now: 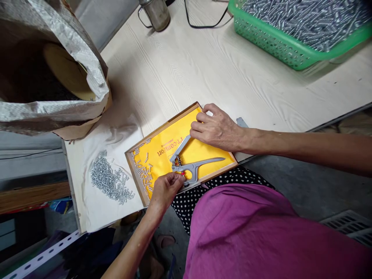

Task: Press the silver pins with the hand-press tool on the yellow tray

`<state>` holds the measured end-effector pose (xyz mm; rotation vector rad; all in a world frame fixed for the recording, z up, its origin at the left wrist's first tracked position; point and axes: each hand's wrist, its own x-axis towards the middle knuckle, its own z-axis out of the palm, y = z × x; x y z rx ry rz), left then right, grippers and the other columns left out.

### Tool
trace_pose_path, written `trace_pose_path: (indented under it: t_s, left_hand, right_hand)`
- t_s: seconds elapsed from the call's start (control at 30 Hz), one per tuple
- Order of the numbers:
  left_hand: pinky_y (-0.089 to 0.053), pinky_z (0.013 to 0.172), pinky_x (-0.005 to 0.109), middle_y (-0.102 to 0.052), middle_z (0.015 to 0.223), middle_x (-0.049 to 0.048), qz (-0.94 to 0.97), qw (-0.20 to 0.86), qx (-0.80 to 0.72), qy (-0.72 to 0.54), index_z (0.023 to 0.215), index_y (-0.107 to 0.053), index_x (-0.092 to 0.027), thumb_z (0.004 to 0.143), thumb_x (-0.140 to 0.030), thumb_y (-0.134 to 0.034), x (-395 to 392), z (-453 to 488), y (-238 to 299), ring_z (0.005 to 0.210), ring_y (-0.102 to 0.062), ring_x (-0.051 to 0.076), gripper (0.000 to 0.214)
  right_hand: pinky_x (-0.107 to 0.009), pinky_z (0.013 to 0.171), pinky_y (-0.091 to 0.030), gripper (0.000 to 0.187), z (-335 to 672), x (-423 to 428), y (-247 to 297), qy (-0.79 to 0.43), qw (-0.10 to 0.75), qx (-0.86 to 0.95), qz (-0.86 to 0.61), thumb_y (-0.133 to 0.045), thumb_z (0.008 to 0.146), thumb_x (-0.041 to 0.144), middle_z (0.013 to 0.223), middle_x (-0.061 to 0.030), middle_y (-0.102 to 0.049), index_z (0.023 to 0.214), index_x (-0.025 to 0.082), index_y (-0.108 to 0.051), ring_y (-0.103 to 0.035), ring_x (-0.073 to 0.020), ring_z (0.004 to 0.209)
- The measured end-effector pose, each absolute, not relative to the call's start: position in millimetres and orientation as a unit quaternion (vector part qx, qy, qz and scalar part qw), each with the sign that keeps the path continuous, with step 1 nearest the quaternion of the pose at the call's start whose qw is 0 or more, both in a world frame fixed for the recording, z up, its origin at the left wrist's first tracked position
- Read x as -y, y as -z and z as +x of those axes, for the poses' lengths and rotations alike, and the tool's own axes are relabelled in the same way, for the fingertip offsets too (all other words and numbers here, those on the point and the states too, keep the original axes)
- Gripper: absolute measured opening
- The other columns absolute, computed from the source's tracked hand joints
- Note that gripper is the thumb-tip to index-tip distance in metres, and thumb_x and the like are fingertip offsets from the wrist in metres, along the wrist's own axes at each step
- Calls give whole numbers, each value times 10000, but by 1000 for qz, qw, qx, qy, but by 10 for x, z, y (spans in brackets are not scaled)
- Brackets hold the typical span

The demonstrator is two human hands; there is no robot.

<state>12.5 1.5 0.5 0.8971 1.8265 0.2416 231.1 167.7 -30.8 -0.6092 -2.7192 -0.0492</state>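
Observation:
Grey hand-press pliers (200,162) with a small spring between the handles lie spread in a shallow tray (173,121) lined with yellow. My right hand (216,126) has its fingers curled over the end of the upper handle. At the head of the pliers, beside a small red part (183,173), my left hand (167,188) is closed in a pinch. What sits between those fingertips is too small or hidden to make out. Loose small silver metal pieces (143,172) are scattered along the tray's left end.
Left of the tray, a heap of similar silver pieces (109,178) lies on a white sheet (90,211). A large open sack (87,116) stands behind it. A green basket (270,44) full of metal pieces is at the back right, and a metal mug (158,15) at the back.

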Motion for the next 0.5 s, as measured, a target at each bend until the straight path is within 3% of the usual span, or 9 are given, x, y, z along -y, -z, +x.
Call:
trace_pose_path:
  t_s: [0.2,0.3,0.4,0.5]
  left_hand:
    - [-284,516,240,-556,574,0,371,516,-765,-104,666,-703,-164,685,-648,-721,-14,120,28,532,-418,115,484]
    - [-299,518,241,-569,578,5,360,522,-765,-114,652,-695,-167,676,-643,-731,-9,105,52,529,-433,117,478]
    - [-310,519,245,-588,582,13,366,520,-763,-113,667,-708,-165,678,-629,-740,-9,89,55,528,-449,123,465]
    - [-322,522,246,-600,586,18,377,512,-764,-111,678,-715,-160,679,-631,-744,-14,84,40,533,-466,127,472]
  right_hand:
    - [-449,937,-317,315,2290,-1716,371,-3,112,970,-216,-364,1012,94,871,-42,-640,930,184,-655,-510,-216,919]
    - [-470,1000,-319,231,2333,-1686,387,-39,81,973,-210,-474,1028,320,950,-69,-661,1001,180,-656,-527,-245,984]
    - [-533,1097,-293,609,2425,-1600,394,-79,90,977,-177,-553,931,663,1157,-129,-658,1241,142,-606,-526,-309,1131]
    - [-569,1157,-261,913,2498,-1492,422,-98,92,976,-170,-597,837,773,1370,-203,-565,1430,89,-474,-450,-377,1314]
